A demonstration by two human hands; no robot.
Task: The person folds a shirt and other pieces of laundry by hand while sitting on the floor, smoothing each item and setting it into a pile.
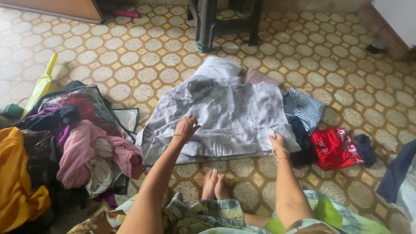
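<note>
My bare feet (215,184) rest on the patterned tile floor (143,56), just short of the pale grey shirt (225,115) spread flat in front of me. My left hand (186,128) lies palm down on the shirt's lower left part, fingers loosely together and pressed onto the cloth, the thumb held out to the side. My right hand (276,142) is at the shirt's lower right corner — the fingers curl over the edge of the fabric, though I cannot tell how tightly they grip it.

To my left a heap of clothes (82,143) — pink, maroon, purple and white — sits beside a yellow cloth (15,177). To the right of the shirt a blue checked garment (305,108) touches its edge, with a dark piece under it, and a folded red garment (333,148) lies just beyond that. Farther off, past the shirt's collar, the dark legs of a plastic chair (216,26) stand on the tiles.
</note>
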